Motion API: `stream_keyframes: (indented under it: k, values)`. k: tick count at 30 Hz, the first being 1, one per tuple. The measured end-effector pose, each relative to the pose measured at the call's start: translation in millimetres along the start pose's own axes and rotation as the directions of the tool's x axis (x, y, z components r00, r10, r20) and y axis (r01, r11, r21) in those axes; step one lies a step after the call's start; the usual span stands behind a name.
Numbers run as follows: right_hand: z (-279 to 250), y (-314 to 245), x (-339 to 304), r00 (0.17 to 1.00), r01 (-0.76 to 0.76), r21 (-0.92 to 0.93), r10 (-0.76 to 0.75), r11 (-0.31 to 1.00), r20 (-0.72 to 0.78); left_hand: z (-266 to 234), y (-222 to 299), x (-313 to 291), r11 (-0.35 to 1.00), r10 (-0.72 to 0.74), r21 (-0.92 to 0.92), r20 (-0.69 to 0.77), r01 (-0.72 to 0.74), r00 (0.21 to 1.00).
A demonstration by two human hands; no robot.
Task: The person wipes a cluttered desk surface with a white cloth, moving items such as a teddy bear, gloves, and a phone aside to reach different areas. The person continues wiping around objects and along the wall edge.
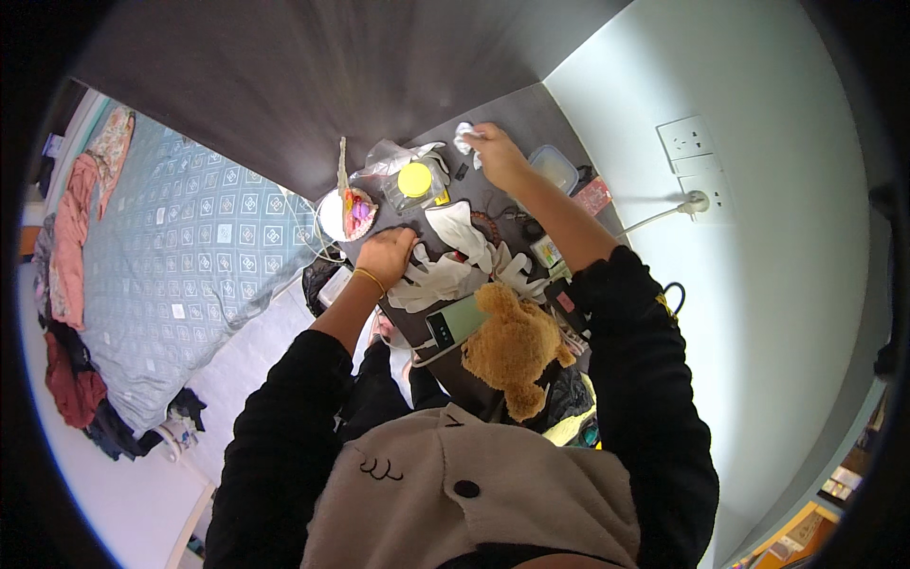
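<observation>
Over dark desk (519,116): white wad (464,138) juts left from right-hand grip (496,154).

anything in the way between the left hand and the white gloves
Nothing visible: the left hand is right beside the white gloves; the yellow-lidded jar sits farther out, not between them.

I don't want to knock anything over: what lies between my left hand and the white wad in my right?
The head view shows a clear jar with a yellow lid between the left hand and the white wad.
</observation>
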State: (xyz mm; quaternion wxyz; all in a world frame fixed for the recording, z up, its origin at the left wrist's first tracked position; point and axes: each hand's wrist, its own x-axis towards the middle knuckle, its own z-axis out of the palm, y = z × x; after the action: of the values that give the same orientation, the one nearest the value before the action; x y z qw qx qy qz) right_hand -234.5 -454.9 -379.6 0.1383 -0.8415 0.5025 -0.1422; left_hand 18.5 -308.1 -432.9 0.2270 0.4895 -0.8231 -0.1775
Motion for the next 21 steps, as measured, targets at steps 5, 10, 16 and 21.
stream_keyframes:
  k: [5,10,16,21]
  values:
    - [27,26,15,0.983,0.141,-0.263,-0.103,0.954,0.153,0,1,1,1.0,-0.017,-0.009,0.021,0.017,1.0]
    - [-4,100,39,0.978,-0.206,-0.298,0.198,0.932,-0.058,-1,1,1,0.999,-0.033,-0.013,0.052,0.033,0.998]
    - [-21,66,41,0.999,0.046,-0.018,-0.047,0.999,-0.008,0,-2,0,0.999,0.007,-0.033,0.032,-0.006,0.999]
    - [11,6,39,0.922,0.378,-0.089,-0.383,0.922,-0.057,-1,0,1,1.0,-0.008,-0.002,0.064,0.008,0.998]
